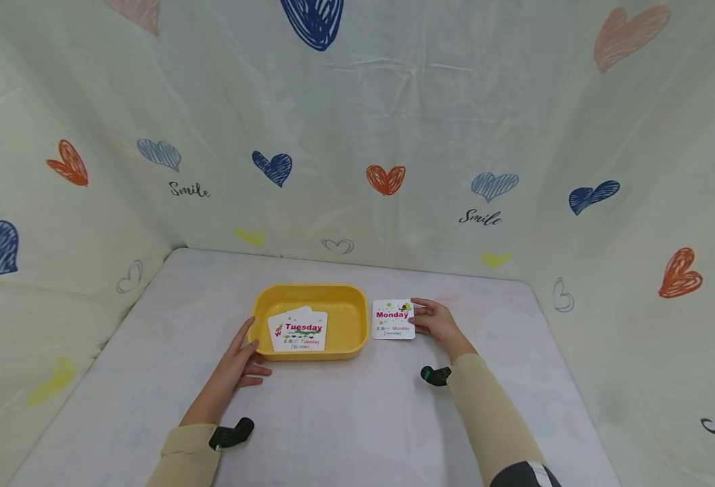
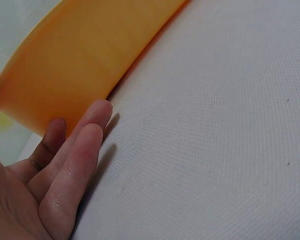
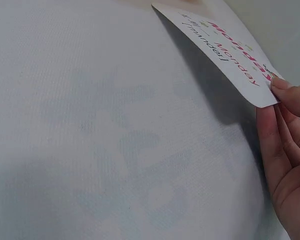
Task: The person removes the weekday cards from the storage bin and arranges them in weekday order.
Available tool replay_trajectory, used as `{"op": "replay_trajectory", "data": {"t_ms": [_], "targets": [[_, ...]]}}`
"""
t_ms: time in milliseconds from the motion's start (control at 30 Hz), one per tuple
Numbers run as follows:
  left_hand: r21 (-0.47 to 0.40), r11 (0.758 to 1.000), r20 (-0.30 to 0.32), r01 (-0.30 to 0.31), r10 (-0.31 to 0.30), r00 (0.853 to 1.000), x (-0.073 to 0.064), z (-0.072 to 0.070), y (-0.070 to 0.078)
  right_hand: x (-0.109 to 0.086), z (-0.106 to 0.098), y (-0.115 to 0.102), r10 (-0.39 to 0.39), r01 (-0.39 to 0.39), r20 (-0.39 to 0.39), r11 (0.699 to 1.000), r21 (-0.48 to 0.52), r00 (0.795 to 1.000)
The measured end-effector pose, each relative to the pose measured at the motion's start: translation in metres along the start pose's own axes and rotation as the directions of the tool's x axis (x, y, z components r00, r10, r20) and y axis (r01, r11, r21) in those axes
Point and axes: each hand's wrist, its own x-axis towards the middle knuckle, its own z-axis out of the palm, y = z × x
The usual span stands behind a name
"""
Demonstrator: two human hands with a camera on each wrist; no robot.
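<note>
A yellow tray (image 1: 348,325) sits on the table, holding several white cards; the top one, a Tuesday card (image 1: 299,333), faces up. My left hand (image 1: 238,362) is at the tray's near left corner, with the thumb on the rim and a finger against the outer wall. The other left fingers (image 2: 72,170) extend loosely beside the wall in the left wrist view. Right of the tray, my right hand (image 1: 439,325) pinches a Monday card (image 1: 392,320) by its right edge. In the right wrist view the card is tilted over the tabletop, its shadow beneath.
A white cloth covers the table (image 1: 333,419). Behind it and along both sides hangs a pale curtain (image 1: 430,122) printed with hearts and the word Smile. Black wrist devices (image 1: 232,433) show at both sleeves.
</note>
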Motion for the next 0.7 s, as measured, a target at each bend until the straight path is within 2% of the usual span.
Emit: {"op": "replay_trajectory", "data": {"t_ms": [400,700], "targets": [[0.013,1.0,0.012,-0.009,0.009,1.0,-0.0014,-0.0013,-0.0002,0.0045,0.0004,0.0002,-0.004,0.006,0.021,0.992,-0.129,1.0],[0.008,1.0,0.024,-0.006,0.006,1.0,-0.0002,-0.0038,-0.0004,-0.0004,-0.0034,-0.0051,0.014,-0.017,-0.011,0.954,-0.3,1.0]]}}
